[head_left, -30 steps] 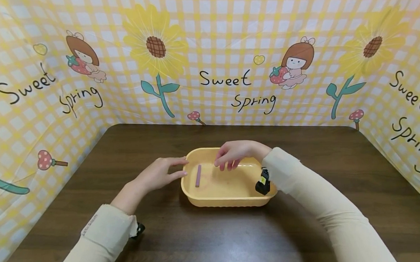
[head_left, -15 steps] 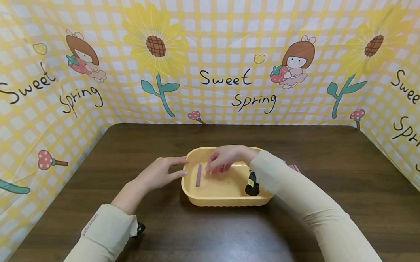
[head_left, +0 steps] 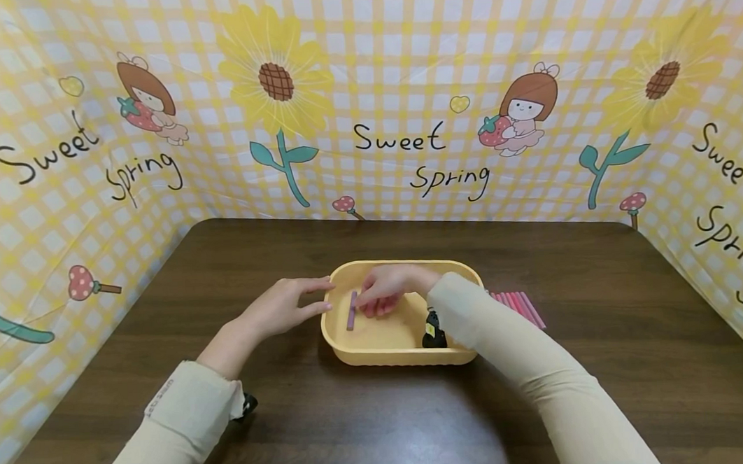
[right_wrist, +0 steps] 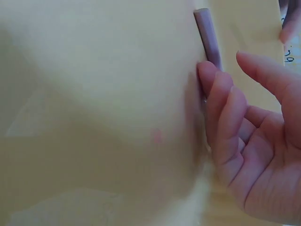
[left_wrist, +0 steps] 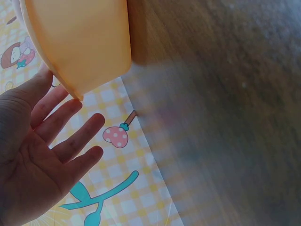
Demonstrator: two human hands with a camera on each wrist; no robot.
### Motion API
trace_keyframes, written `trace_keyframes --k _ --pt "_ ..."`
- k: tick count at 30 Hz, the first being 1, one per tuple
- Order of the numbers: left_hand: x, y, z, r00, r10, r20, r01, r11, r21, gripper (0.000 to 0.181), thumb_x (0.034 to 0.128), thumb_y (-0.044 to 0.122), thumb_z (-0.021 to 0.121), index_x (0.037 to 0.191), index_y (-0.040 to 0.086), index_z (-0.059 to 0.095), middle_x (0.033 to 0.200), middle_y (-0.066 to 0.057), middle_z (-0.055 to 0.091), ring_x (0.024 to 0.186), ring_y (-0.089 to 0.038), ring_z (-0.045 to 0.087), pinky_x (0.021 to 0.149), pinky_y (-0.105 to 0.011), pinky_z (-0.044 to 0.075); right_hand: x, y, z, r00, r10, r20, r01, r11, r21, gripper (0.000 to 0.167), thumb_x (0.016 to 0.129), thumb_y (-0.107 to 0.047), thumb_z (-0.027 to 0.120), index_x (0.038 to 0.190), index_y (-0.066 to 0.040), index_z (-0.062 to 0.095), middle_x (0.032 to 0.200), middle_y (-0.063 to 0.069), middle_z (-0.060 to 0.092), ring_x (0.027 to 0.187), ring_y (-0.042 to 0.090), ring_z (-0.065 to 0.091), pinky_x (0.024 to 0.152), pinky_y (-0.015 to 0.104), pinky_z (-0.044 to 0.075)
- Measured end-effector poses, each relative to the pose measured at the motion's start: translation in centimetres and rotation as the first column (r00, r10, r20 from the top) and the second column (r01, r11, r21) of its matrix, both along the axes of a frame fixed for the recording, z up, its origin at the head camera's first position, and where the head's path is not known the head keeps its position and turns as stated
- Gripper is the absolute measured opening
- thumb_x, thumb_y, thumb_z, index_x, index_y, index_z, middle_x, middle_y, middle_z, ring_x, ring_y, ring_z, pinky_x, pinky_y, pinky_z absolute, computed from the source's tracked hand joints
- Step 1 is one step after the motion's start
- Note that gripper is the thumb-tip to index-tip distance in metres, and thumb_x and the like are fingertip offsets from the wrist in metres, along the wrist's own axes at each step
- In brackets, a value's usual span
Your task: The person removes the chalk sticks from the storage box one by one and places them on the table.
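A yellow plastic basin (head_left: pixel 403 358) sits on the table. Inside it, near the left end, lies a purple stick (head_left: pixel 351 311); its kind is unclear. My right hand (head_left: pixel 388 291) is down in the basin just right of the stick. In the right wrist view, the bent fingers of that hand (right_wrist: pixel 254 146) lie against or very near the stick (right_wrist: pixel 207 37), with the thumb held apart from them. My left hand (head_left: pixel 281 309) touches the basin's left rim with extended fingers. The left wrist view shows its thumb and fingertips at the rim (left_wrist: pixel 70 92), other fingers spread.
Several pink sticks (head_left: pixel 520 308) lie side by side on the table right of the basin, partly behind the right sleeve (head_left: pixel 510 344). A patterned cloth (head_left: pixel 390 105) encloses the brown wooden table (head_left: pixel 293 418) at the back and sides.
My right hand has moved left and lower inside the basin, up to the purple stick. Its sleeve has uncovered the pink sticks at right. The left hand stays at the rim.
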State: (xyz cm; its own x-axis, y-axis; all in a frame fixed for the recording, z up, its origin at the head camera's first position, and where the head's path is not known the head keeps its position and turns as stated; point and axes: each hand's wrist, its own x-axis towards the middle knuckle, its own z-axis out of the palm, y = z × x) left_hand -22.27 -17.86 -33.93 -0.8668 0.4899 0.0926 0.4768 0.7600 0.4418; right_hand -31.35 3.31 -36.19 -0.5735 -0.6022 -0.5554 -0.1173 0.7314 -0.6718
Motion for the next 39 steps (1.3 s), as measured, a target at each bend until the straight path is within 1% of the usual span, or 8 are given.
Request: trace_keyframes --k 10,15,19,25,31,34,39 --pt "0.1 0.0 0.0 1.0 0.009 0.013 -0.009 1.0 -0.002 0.044 0.0896 0.027 0.062 0.128 0.007 0.057 0.135 -0.012 0.054 0.125 -0.031 0.051 0.104 -0.049 0.042 0.5 -0.9 -0.3 0.998 -0.04 -0.038 0.04 0.999 0.003 0.035 0.092 -0.034 0.058 0.068 -0.009 0.064 0.057 -0.003 0.062 0.043 0.003 0.046 0.043 0.013 0.039" --pt "0.0 0.0 0.0 1.0 0.011 0.015 -0.011 1.0 0.0 0.044 0.0897 0.027 0.062 0.128 0.007 0.057 0.135 -0.012 0.054 0.125 -0.031 0.051 0.104 -0.049 0.042 1.0 -1.3 -0.2 0.995 -0.06 -0.077 0.061 0.998 0.009 0.037 0.09 -0.035 0.06 0.064 -0.009 0.062 0.054 -0.003 0.06 0.041 0.003 0.045 0.04 0.013 0.037" --pt "0.0 0.0 0.0 1.0 0.011 0.015 -0.011 1.0 0.002 0.044 0.0897 0.026 0.062 0.128 0.007 0.057 0.135 -0.011 0.054 0.125 -0.031 0.051 0.104 -0.049 0.042 1.2 -1.4 -0.3 0.991 -0.083 -0.103 0.084 0.996 -0.002 0.036 0.089 -0.034 0.063 0.063 -0.009 0.064 0.052 -0.003 0.06 0.039 0.003 0.044 0.039 0.014 0.035" --pt "0.0 0.0 0.0 1.0 0.012 0.016 -0.012 1.0 0.004 0.043 0.0896 0.026 0.062 0.128 0.007 0.058 0.135 -0.011 0.054 0.125 -0.031 0.051 0.104 -0.049 0.042 1.3 -1.3 -0.3 0.989 -0.092 -0.113 0.091 0.996 -0.017 0.034 0.087 -0.029 0.066 0.06 -0.009 0.065 0.05 -0.004 0.059 0.038 0.003 0.042 0.039 0.013 0.034" --pt "0.1 0.0 0.0 1.0 0.01 0.011 -0.01 1.0 0.007 0.043 0.0894 0.026 0.063 0.128 0.007 0.058 0.134 -0.012 0.055 0.125 -0.031 0.052 0.104 -0.049 0.042 1.1 -1.3 -0.3 0.993 -0.072 -0.092 0.07 0.997 -0.017 0.033 0.088 -0.026 0.064 0.06 -0.009 0.065 0.051 -0.004 0.058 0.04 0.002 0.043 0.04 0.012 0.035" --pt "0.1 0.0 0.0 1.0 0.01 0.006 -0.01 1.0 0.007 0.043 0.0894 0.027 0.063 0.128 0.007 0.058 0.133 -0.012 0.055 0.124 -0.031 0.052 0.104 -0.048 0.042 1.0 -1.1 -0.3 0.995 -0.04 -0.088 0.038 0.999 -0.026 0.034 0.088 -0.027 0.062 0.06 -0.009 0.066 0.052 -0.005 0.058 0.041 0.002 0.043 0.041 0.013 0.036" --pt "0.1 -0.1 0.0 1.0 0.004 0.004 -0.004 1.0 0.013 0.043 0.0893 0.027 0.063 0.127 0.007 0.058 0.133 -0.012 0.055 0.124 -0.032 0.052 0.104 -0.049 0.042 0.5 -0.6 -0.2 0.999 0.015 -0.039 -0.017 0.998 -0.053 0.036 0.092 -0.03 0.057 0.065 -0.008 0.067 0.055 -0.005 0.06 0.044 0.002 0.045 0.044 0.013 0.038"
